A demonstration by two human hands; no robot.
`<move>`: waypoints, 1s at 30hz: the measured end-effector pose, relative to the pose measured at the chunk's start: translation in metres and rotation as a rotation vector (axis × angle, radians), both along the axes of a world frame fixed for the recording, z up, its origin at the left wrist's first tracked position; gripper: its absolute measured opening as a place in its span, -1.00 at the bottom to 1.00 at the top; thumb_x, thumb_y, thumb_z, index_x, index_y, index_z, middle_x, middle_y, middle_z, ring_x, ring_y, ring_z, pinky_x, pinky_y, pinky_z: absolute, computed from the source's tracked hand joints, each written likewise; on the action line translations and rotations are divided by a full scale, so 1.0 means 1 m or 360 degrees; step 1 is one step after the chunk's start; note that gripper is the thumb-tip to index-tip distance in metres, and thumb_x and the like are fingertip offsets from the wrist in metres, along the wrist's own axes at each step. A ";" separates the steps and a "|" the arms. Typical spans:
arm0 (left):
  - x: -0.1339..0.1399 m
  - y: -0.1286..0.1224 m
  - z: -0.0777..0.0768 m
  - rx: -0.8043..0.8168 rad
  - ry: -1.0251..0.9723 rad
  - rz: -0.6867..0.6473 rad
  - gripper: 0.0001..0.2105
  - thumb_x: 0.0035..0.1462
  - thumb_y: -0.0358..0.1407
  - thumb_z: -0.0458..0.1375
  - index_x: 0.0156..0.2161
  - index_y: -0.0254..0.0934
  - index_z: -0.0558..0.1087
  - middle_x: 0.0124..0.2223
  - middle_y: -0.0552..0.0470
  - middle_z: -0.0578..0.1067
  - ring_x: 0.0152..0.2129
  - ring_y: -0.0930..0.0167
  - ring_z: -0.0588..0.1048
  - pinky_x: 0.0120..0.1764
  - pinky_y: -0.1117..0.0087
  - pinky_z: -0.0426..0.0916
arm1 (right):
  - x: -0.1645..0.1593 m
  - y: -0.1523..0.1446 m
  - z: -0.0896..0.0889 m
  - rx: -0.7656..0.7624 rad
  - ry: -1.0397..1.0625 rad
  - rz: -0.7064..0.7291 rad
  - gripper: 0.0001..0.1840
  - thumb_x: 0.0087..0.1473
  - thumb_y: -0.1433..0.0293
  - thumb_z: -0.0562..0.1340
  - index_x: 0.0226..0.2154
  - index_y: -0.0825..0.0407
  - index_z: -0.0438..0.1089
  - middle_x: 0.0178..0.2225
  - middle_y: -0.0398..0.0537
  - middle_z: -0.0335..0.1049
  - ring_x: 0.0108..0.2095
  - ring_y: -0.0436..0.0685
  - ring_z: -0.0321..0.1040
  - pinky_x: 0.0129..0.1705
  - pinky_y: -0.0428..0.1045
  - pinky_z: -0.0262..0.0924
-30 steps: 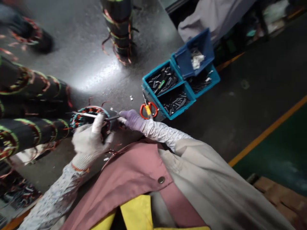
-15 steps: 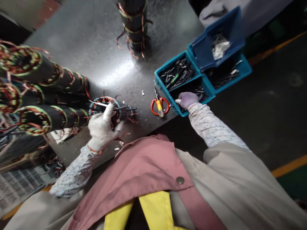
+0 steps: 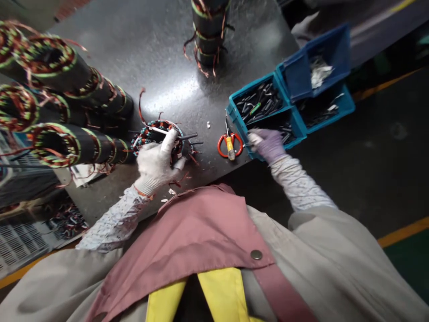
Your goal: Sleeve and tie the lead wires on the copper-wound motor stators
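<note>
My left hand [image 3: 154, 163], in a white glove, grips a short motor stator [image 3: 146, 134] lying on the grey table, its thumb over the near rim. A white lead crosses the stator's opening, and black sleeve pieces [image 3: 187, 136] stick out past the thumb on the right. My right hand [image 3: 270, 145], in a purple glove with whitish fingertips, is over the near edge of a teal bin [image 3: 296, 144] of black tube pieces. Its fingers are pinched together; a small dark tip shows at them, too blurred to name.
Left of the stator lie stacked stators [image 3: 97, 145] with copper leads; another stack [image 3: 209, 40] stands at the back. A red-handled cutting tool [image 3: 220, 147] and yellow-handled screwdriver [image 3: 230, 144] lie before the bins. A blue bin [image 3: 296, 78] sits tilted on the teal ones.
My right hand has drawn back from inside the bin to its near edge, fingers pinched. My left hand keeps its hold on the stator. The whole view has shifted somewhat.
</note>
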State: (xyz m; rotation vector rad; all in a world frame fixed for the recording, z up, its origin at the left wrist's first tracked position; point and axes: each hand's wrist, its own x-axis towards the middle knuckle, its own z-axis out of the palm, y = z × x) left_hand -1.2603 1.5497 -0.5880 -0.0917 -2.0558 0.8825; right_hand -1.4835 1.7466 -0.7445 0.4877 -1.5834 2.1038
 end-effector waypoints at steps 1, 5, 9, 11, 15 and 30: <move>0.000 -0.001 0.000 -0.0010 0.0009 -0.0021 -0.20 -0.03 -0.02 0.13 0.33 -0.28 0.20 -0.32 -0.07 0.61 -0.32 0.11 0.57 -0.16 0.18 0.37 | 0.011 -0.023 0.000 -0.0047 -0.0009 0.0154 -0.79 0.14 0.26 0.25 -0.34 0.09 0.48 -0.49 -0.06 0.43 -0.52 0.03 0.34 -0.47 -0.04 0.28; 0.002 -0.003 0.000 -0.0036 0.0017 -0.0090 -0.23 -0.03 -0.03 0.15 0.31 -0.24 0.23 -0.31 -0.04 0.61 -0.36 0.18 0.57 -0.19 0.22 0.36 | 0.041 -0.110 0.013 -0.0467 -0.0241 0.0939 -0.75 0.00 0.27 0.39 -0.48 0.08 0.39 -0.62 -0.22 0.32 -0.65 -0.09 0.22 -0.65 -0.16 0.12; 0.004 -0.003 -0.002 -0.0009 -0.0012 -0.0095 -0.22 -0.03 -0.04 0.16 0.31 -0.30 0.23 -0.33 -0.08 0.61 -0.34 0.13 0.57 -0.16 0.18 0.35 | 0.044 -0.141 0.027 -0.0773 -0.0423 0.1143 -0.84 0.03 0.38 0.37 -0.44 0.08 0.39 -0.63 -0.25 0.34 -0.65 -0.10 0.26 -0.66 -0.20 0.16; 0.004 -0.003 -0.002 0.0013 -0.0029 -0.0120 -0.21 -0.03 -0.05 0.16 0.31 -0.31 0.21 -0.31 -0.10 0.60 -0.32 0.13 0.57 -0.13 0.17 0.34 | 0.044 -0.144 0.030 -0.0778 -0.0431 0.1081 -0.83 0.07 0.36 0.35 -0.43 0.09 0.38 -0.64 -0.25 0.34 -0.67 -0.10 0.26 -0.68 -0.21 0.16; 0.004 -0.007 -0.003 -0.0031 -0.0057 -0.0209 -0.21 -0.01 -0.08 0.17 0.34 -0.29 0.17 -0.29 -0.07 0.62 -0.33 0.18 0.58 -0.13 0.20 0.36 | 0.049 -0.146 0.029 -0.0715 -0.0363 0.1033 -0.81 0.07 0.33 0.35 -0.44 0.09 0.39 -0.60 -0.22 0.37 -0.67 -0.08 0.28 -0.67 -0.16 0.24; 0.008 -0.008 -0.006 -0.0137 -0.0078 -0.0305 -0.28 0.02 -0.07 0.16 0.30 -0.25 0.23 -0.24 -0.02 0.63 -0.33 0.22 0.58 -0.13 0.23 0.36 | 0.049 -0.128 0.024 -0.0507 -0.0298 0.1116 -0.73 -0.01 0.27 0.41 -0.47 0.11 0.39 -0.62 -0.20 0.39 -0.71 -0.09 0.27 -0.74 -0.21 0.16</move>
